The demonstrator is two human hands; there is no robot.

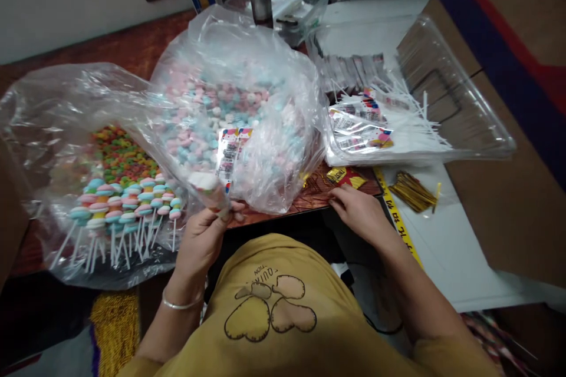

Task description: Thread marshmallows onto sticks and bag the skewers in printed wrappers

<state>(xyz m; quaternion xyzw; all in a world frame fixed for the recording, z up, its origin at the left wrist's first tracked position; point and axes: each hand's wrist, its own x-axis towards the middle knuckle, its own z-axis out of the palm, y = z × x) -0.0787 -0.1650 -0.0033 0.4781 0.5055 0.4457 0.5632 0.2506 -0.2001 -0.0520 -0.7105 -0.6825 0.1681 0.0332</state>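
Note:
My left hand (204, 235) is closed round the gathered end of a clear-wrapped marshmallow candy (207, 184), its pale top pointing up. At the table's front edge, my right hand (357, 212) has its fingertips pinched together; what they hold, if anything, is too small to make out. Just beyond those fingers lie a red and yellow packet (351, 178) and some thin gold twist ties (312, 179). To the left, several marshmallow pops on white sticks (128, 206) lie on a clear plastic bag.
A large clear bag of pastel marshmallows (239, 94) fills the middle, with printed labels (227, 156) against it. Colourful ring candies (124, 153) are at left. A clear tray (473, 156) holds white sticks and printed wrappers. Gold twist ties (413, 191) lie in a bundle at right.

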